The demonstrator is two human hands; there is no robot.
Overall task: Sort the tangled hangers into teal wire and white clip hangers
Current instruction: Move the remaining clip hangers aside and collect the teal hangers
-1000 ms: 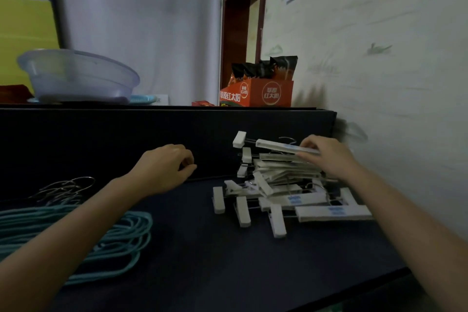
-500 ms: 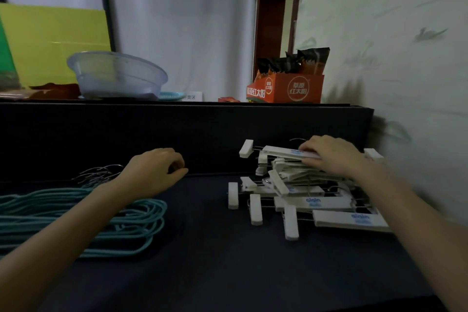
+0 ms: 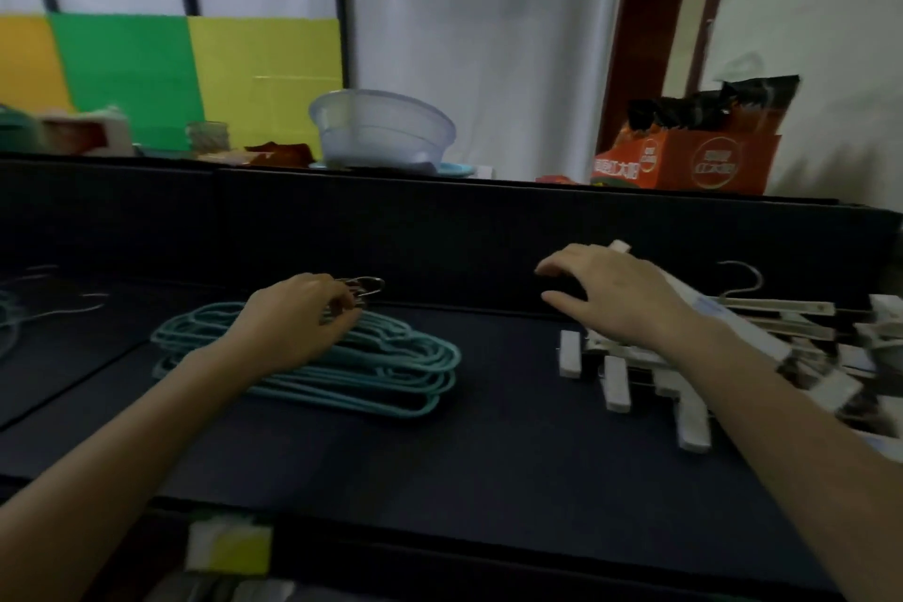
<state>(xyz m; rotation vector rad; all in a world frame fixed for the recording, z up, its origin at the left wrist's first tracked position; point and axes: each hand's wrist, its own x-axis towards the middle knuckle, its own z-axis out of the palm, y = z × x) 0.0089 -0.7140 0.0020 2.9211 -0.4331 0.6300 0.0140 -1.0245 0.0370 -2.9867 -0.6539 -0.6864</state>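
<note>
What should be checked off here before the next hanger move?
1. Teal hangers in one stack on the table: ok.
2. White clip hangers piled apart from the teal stack: ok.
3. Left hand at the metal hooks of the teal stack: ok; firm grip: cannot tell.
4. Right hand open, over the white pile, gripping nothing: ok.
5. More teal hangers lying at far left, outside the stack: not ok.
6. White pile untangled: cannot tell.
</note>
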